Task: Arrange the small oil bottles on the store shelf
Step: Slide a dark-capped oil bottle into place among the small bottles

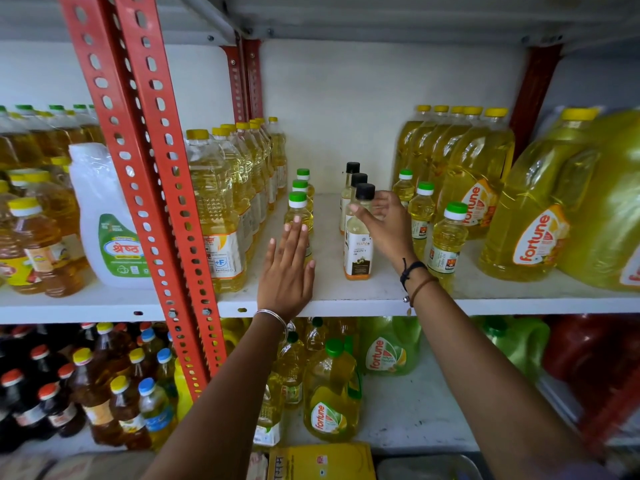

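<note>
On the white shelf (346, 299) stand three rows of small oil bottles. The left row has green caps, and its front bottle (298, 211) is touched by the flat, spread fingers of my left hand (287, 271). The middle row has black caps; my right hand (386, 226) curls around the neck and shoulder of its front coconut oil bottle (358, 249), which stands upright on the shelf. Two more black-capped bottles (350, 178) line up behind it. A right row of green-capped small bottles (446, 237) stands beside my right wrist.
Tall yellow-capped bottles (221, 209) line the left side behind a red slotted upright (152, 188). Large Fortune jugs (530, 209) fill the right. A white jug (104, 216) stands further left. The lower shelf holds more bottles and jugs (330, 393).
</note>
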Action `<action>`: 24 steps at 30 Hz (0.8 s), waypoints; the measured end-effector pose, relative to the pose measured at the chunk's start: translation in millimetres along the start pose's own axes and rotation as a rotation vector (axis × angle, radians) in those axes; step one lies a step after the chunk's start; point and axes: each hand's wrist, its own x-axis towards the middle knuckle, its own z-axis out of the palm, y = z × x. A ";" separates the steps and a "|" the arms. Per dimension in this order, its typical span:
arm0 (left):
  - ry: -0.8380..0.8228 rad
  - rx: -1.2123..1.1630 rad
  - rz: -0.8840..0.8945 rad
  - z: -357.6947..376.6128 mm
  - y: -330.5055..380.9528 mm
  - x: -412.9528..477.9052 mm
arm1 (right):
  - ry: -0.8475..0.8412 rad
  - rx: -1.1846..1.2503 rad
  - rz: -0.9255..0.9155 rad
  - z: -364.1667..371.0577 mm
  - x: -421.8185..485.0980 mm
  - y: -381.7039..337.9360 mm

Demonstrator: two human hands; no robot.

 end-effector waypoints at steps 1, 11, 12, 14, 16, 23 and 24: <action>0.000 0.002 0.001 0.2 0.1 -0.1 | -0.027 0.015 -0.007 -1.0 -0.2 0.1; 0.006 -0.006 0.000 -0.9 1.0 -0.8 | -0.081 0.034 -0.018 -17.6 -12.0 -9.1; 0.004 -0.003 -0.002 -1.0 1.3 -0.9 | -0.081 0.038 -0.018 -19.7 -15.9 -10.3; -0.002 0.005 -0.004 -1.4 2.0 -1.1 | -0.076 0.049 -0.021 -23.3 -22.6 -12.9; -0.008 0.010 -0.004 -1.5 2.4 -1.4 | -0.067 0.041 -0.030 -26.0 -27.8 -14.7; -0.012 0.016 -0.013 -0.9 2.1 -1.5 | -0.056 0.021 -0.056 -29.2 -33.1 -15.5; -0.011 0.012 -0.012 -1.1 2.3 -1.5 | -0.055 0.022 -0.056 -29.5 -33.2 -15.2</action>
